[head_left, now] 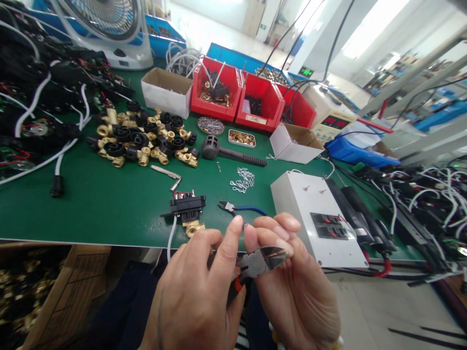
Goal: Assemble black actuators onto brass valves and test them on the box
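My left hand (200, 287) is closed around the handles of a pair of diagonal cutters (255, 262), which have an orange-and-black grip. The cutters' metal jaws point right. My right hand (295, 277), palm towards me, has its fingers curled against the jaws; whether a small piece sits between the blades I cannot make out. Just beyond my hands lies a second pair of cutters with blue handles (251, 209). To the left a black housing with a brass fitting (188, 206) and a grey cable rests at the table's front edge.
Metal clips (243, 180) are scattered mid-table near a black mallet (233, 153). Brass valve fittings (142, 136) pile up at left. Behind stand red bins (215, 104), white boxes (166, 97) and a fan (109, 29). A grey switch box (302, 199) sits at right.
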Action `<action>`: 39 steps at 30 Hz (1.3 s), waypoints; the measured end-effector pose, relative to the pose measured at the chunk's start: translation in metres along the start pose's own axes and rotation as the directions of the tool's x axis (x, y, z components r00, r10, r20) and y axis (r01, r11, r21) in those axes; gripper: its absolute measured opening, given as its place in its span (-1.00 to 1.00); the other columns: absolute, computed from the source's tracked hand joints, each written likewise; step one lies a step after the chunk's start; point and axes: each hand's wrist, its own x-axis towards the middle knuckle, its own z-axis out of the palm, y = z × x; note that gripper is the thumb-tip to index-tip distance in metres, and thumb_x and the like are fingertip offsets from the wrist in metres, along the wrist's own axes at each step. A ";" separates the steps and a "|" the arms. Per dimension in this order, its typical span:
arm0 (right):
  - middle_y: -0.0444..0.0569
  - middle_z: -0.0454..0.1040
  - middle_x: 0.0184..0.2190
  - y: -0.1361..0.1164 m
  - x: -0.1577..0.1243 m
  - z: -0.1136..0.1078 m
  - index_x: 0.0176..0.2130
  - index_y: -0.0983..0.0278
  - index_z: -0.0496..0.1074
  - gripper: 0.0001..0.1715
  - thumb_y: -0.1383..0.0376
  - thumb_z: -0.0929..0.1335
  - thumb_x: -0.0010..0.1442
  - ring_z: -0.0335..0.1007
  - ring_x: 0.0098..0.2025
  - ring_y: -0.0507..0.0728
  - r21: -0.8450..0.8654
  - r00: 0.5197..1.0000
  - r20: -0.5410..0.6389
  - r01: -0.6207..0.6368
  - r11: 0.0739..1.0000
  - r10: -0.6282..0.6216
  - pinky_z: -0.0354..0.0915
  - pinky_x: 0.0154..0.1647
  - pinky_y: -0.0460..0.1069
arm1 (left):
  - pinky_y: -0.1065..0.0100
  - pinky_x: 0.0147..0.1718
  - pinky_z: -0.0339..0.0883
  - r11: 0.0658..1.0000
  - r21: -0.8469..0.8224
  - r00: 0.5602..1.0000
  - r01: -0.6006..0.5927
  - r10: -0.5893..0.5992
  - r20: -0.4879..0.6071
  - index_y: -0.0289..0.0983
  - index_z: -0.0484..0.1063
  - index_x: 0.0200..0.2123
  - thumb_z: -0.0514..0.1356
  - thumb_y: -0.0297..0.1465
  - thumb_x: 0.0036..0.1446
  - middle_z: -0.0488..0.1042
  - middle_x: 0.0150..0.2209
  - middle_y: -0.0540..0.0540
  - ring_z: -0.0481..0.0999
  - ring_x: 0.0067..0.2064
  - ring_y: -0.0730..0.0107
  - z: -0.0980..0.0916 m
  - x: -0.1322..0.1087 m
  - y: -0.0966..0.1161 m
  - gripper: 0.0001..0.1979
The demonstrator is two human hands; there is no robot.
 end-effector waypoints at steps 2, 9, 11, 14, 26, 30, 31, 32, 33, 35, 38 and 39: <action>-0.22 0.43 -0.36 0.000 -0.001 0.000 -0.23 0.23 0.40 -0.78 0.51 0.41 0.16 0.48 -0.31 -0.15 0.007 1.000 0.015 0.005 1.000 -0.005 0.35 0.18 -0.08 | 0.28 -0.44 0.47 1.000 -0.004 1.000 0.008 -0.008 0.014 -0.25 0.12 0.25 0.06 -0.51 0.16 0.42 -0.15 -0.16 0.53 -0.29 0.24 0.000 0.000 0.001 -0.43; -0.22 0.40 -0.36 0.000 -0.004 0.001 -0.23 0.26 0.40 -0.81 0.50 0.40 0.18 0.47 -0.31 -0.16 -0.011 0.999 0.026 0.023 1.000 -0.023 0.35 0.19 -0.07 | 0.28 -0.43 0.45 1.000 -0.001 0.999 -0.023 0.023 0.028 -0.26 0.11 0.25 0.07 -0.53 0.12 0.40 -0.15 -0.16 0.51 -0.29 0.24 -0.002 0.000 0.000 -0.40; -0.23 0.41 -0.36 0.000 -0.004 0.001 -0.24 0.24 0.40 -0.81 0.49 0.41 0.18 0.47 -0.31 -0.16 -0.028 0.999 0.020 0.029 0.999 -0.028 0.34 0.18 -0.09 | 0.29 -0.43 0.44 1.000 0.002 0.999 -0.025 0.025 0.030 -0.25 0.11 0.25 0.07 -0.54 0.10 0.40 -0.15 -0.16 0.51 -0.29 0.24 -0.002 0.000 -0.002 -0.39; -0.23 0.41 -0.36 0.001 -0.003 0.000 -0.25 0.23 0.41 -0.81 0.49 0.41 0.17 0.46 -0.30 -0.16 -0.047 0.999 0.013 0.035 0.998 -0.034 0.34 0.17 -0.11 | 0.33 -0.47 0.41 1.000 0.005 0.999 -0.027 0.027 0.037 -0.24 0.10 0.25 0.07 -0.55 0.09 0.41 -0.18 -0.13 0.51 -0.32 0.28 -0.002 -0.001 -0.003 -0.37; -0.25 0.27 -0.44 -0.004 0.002 0.002 -0.28 0.23 0.39 -0.80 0.47 0.40 0.09 0.30 -0.44 -0.13 -0.076 0.998 -0.021 0.063 0.995 -0.065 0.43 -0.09 -0.13 | 0.35 -0.36 0.46 0.958 -0.285 0.990 -0.038 0.075 0.121 -0.23 0.27 0.04 0.03 -0.54 0.17 0.50 -0.26 -0.06 0.52 -0.30 0.32 -0.001 -0.003 -0.004 -0.65; -0.27 0.20 -0.50 -0.005 0.006 0.002 -0.33 0.24 0.39 -0.77 0.51 0.40 -0.02 0.17 -0.51 -0.12 -0.059 0.998 -0.039 0.039 0.998 -0.041 0.36 -0.36 -0.19 | 0.49 -0.37 0.43 0.855 -0.476 0.978 0.205 -0.167 0.122 -0.16 0.33 -0.20 0.06 -0.44 0.27 0.49 -0.36 0.04 0.52 -0.36 0.45 -0.014 -0.001 -0.005 -0.90; -0.27 0.22 -0.49 -0.004 0.006 0.002 -0.33 0.24 0.40 -0.76 0.51 0.40 -0.03 0.17 -0.52 -0.12 -0.068 0.999 -0.037 0.034 0.997 -0.037 0.37 -0.32 -0.18 | 0.51 -0.44 0.41 0.822 -0.502 0.963 0.269 -0.218 0.159 -0.16 0.34 -0.23 0.05 -0.40 0.29 0.49 -0.38 0.05 0.52 -0.37 0.46 -0.018 0.001 -0.006 -0.91; -0.27 0.24 -0.48 -0.003 0.006 0.002 -0.33 0.24 0.40 -0.75 0.52 0.39 -0.04 0.16 -0.52 -0.13 -0.078 0.999 -0.035 0.035 0.996 -0.038 0.39 -0.25 -0.16 | 0.53 -0.49 0.39 0.783 -0.532 0.946 0.323 -0.247 0.210 -0.15 0.35 -0.25 0.04 -0.36 0.31 0.49 -0.39 0.06 0.53 -0.37 0.46 -0.020 0.003 -0.005 -0.88; -0.27 0.26 -0.46 -0.002 0.005 0.001 -0.33 0.24 0.41 -0.75 0.52 0.38 -0.05 0.15 -0.52 -0.14 -0.091 0.999 -0.029 0.039 0.995 -0.042 0.40 -0.17 -0.13 | 0.54 -0.50 0.38 0.736 -0.572 0.931 0.362 -0.250 0.267 -0.15 0.37 -0.26 0.02 -0.33 0.33 0.50 -0.39 0.06 0.54 -0.35 0.45 -0.022 0.004 -0.005 -0.85; -0.28 0.28 -0.44 0.000 0.003 0.000 -0.32 0.24 0.42 -0.75 0.52 0.37 -0.04 0.13 -0.53 -0.15 -0.121 0.998 -0.012 0.053 0.991 -0.055 0.38 0.00 -0.08 | 0.55 -0.40 0.42 0.631 -0.658 0.906 0.411 -0.201 0.373 -0.15 0.39 -0.28 0.01 -0.28 0.34 0.52 -0.36 0.06 0.55 -0.29 0.45 -0.021 0.008 -0.003 -0.80; -0.28 0.29 -0.43 0.003 0.003 -0.002 -0.32 0.23 0.44 -0.78 0.50 0.37 -0.01 0.08 -0.55 -0.14 -0.179 0.997 0.022 0.072 0.981 -0.069 0.34 0.07 -0.07 | 0.52 -0.26 0.42 0.485 -0.723 0.862 0.492 -0.157 0.481 -0.15 0.41 -0.29 0.03 -0.27 0.33 0.51 -0.36 0.08 0.52 -0.31 0.47 -0.015 0.012 0.002 -0.79; -0.28 0.29 -0.44 0.004 0.003 -0.003 -0.32 0.23 0.44 -0.78 0.49 0.37 0.00 0.06 -0.56 -0.14 -0.193 0.997 0.032 0.081 0.978 -0.076 0.34 0.06 -0.09 | 0.52 -0.28 0.41 0.451 -0.718 0.841 0.529 -0.172 0.512 -0.16 0.42 -0.29 0.04 -0.26 0.32 0.50 -0.37 0.08 0.50 -0.34 0.48 -0.013 0.013 0.004 -0.79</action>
